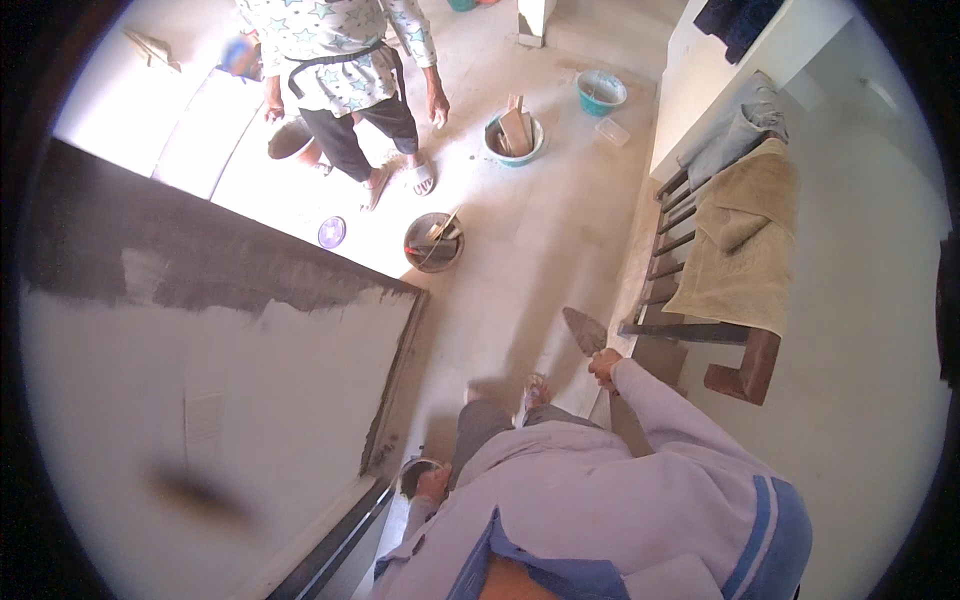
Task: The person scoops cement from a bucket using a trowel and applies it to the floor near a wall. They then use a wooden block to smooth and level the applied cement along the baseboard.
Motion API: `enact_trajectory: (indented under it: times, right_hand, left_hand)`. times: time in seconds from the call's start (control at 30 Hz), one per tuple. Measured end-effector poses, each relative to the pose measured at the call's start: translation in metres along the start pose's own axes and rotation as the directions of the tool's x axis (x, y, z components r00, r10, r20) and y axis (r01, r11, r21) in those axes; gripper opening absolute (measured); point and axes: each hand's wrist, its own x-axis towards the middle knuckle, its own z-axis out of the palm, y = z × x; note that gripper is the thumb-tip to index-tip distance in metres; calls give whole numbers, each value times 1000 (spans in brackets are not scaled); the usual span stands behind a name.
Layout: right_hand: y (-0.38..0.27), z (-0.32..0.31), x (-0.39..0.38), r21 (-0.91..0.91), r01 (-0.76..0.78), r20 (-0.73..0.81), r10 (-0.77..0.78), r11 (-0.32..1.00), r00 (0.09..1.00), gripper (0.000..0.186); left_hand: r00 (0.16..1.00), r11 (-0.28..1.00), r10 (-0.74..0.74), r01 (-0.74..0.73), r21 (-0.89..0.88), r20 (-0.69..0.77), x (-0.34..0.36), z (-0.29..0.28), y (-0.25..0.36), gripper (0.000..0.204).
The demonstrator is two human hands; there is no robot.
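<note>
Right of the body's midline, near the slatted wooden bench (680,331), the right hand (604,368) is closed around the handle of a pointed trowel (585,331); blade projects beyond the fist, long axis running forward and slightly left, tip away from the body. Round pail (412,465) sits low by the left hip, left hand (433,484) at its right side, fingers apparently curled on the rim. Key relation: blade and pail well apart, with the legs (485,432) between; the pail lies back and left of the right fist, and the blade points away from it. Left hand nearer the pail; partly coated wall (290,370) on that same side. Obscured: trowel handle, mostly inside the fist; left fingertips, too small to resolve; pail's lower part, hidden; its interior dark, contents cannot be told. Blurred dark smudge crosses the wall, cause unclear.
</note>
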Motion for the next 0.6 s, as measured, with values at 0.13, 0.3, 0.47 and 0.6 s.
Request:
enact_trajectory:
  times: [0.13,0.3,0.47,0.6]
  right_hand:
    - [2,-41,19,699,-314,83,364,642,928,10]
    - [-45,-118,17,956,26,161,599,-291,784,19]
    - [-69,-220,21,718,382,104,633,-582,767,12]
    - [-70,-284,65,588,396,78,536,-706,840,11]
  left_hand:
    - [999,992,-41,42,-117,11,78,-6,-9,51]
    - [993,983,22,-44,180,119,157,-27,47,39]
    - [922,781,86,-298,549,378,255,-67,106,32]
    - [955,858,44,-187,478,293,324,-119,216,33]
